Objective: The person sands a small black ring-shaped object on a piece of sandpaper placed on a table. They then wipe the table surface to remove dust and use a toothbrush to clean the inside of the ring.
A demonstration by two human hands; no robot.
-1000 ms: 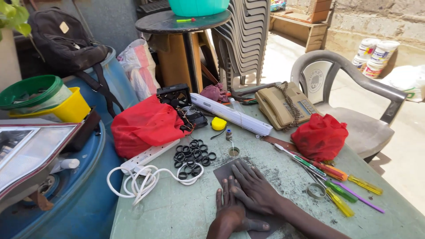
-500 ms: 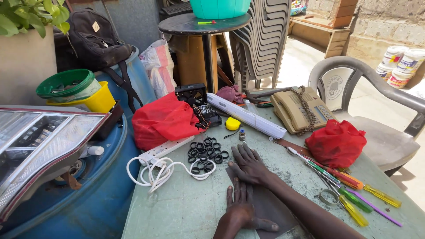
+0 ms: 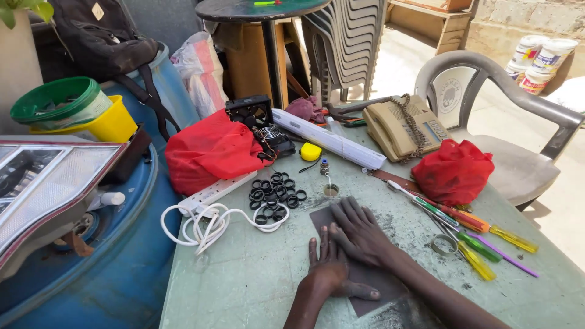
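Grey abrasive sheet point(image 3: 359, 277) is lying under left hand point(image 3: 329, 268) and right hand point(image 3: 361, 231), fingers spread flat; black rings point(image 3: 274, 196) at 11 o'clock sitting untouched.

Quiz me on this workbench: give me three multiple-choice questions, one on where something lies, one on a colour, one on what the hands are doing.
1. Where does the pile of black rings lie?
A. between the coiled white cord and the dark sheet
B. on the chair
C. inside the green bowl

2. What colour is the old telephone?
A. red
B. beige
C. blue

3. How are the left hand and right hand placed?
A. both lifted in the air
B. each gripping a screwdriver
C. flat on the dark sheet, side by side

Answers: 1 A, the rings sit on the table right of the cord and left of the sheet. 2 B, its body and handset are beige. 3 C, both palms press down, fingers spread.
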